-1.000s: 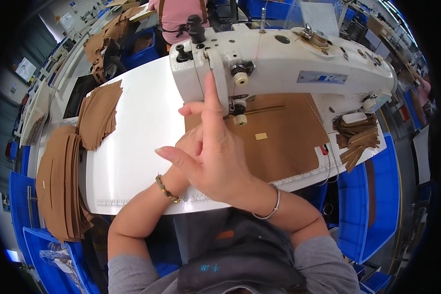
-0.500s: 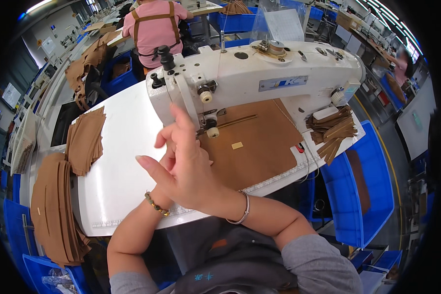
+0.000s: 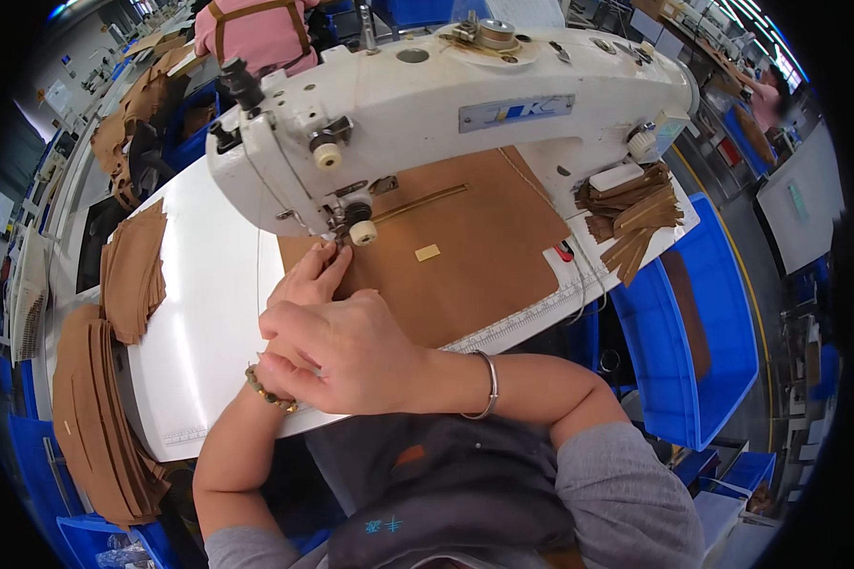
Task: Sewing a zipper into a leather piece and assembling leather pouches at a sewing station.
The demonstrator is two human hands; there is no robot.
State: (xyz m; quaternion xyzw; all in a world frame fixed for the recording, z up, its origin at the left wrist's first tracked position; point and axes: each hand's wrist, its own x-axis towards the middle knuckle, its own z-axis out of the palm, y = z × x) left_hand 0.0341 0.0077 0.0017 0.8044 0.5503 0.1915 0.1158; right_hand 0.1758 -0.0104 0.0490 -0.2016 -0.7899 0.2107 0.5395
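Beneath the head of a white sewing machine (image 3: 389, 100) lies a large brown panel (image 3: 493, 275), leather-like, with a narrow slit-like strip and a small pale yellow patch on it. My left hand (image 3: 306, 277), a beaded bracelet at its wrist, reaches to the presser foot, its fingers stretched out on the panel's left edge. It is partly covered by my right hand (image 3: 356, 351), which wears a silver bangle and crosses over the left wrist. The right fingers are curled closed; whether anything is in them is hidden.
Stacked brown pieces (image 3: 100, 417) hang at the table's left edge, with a smaller stack (image 3: 135, 275) behind them. Brown strips (image 3: 636, 209) lie by the machine's right end. A blue bin (image 3: 731, 332) stands at right. A person in pink (image 3: 256, 38) sits beyond the machine.
My right hand has come down from in front of the machine head, its fingers curling over my left wrist. The left fingers now show by the presser foot. The whole view has shifted slightly.
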